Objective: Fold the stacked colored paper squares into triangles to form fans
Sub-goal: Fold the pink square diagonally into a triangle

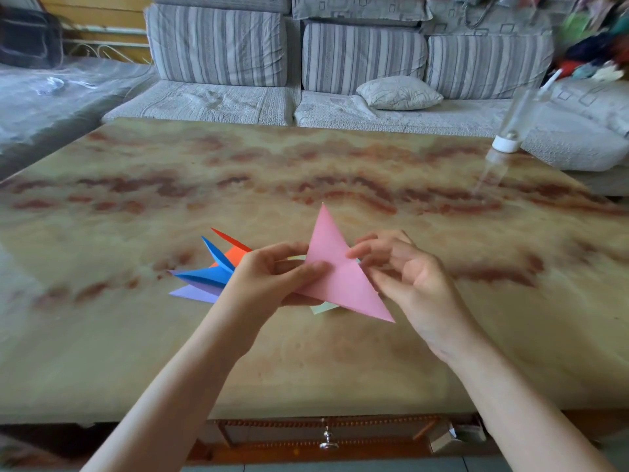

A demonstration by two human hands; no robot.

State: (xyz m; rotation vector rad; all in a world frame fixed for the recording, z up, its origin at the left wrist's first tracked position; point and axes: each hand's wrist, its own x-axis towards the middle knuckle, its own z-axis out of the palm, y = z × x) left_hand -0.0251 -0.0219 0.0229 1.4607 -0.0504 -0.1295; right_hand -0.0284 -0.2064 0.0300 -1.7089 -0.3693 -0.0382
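Two hands hold a pink triangle [340, 277] over the marbled table [306, 165].
The left hand [269, 270] pinches its left edge, thumb on top and fingers beneath. The right hand [405, 270] seems to pinch the right edge with curled fingers, but thumb contact is hard to read. Folded blue, purple and orange triangles [211, 270] fan out behind the left hand. A pale green sheet [323, 307] lies under the pink one.

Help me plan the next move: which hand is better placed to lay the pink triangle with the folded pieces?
Left, probably. The left hand pinches the pink triangle right beside the folded pieces; the right hand holds only its far edge, farther away.
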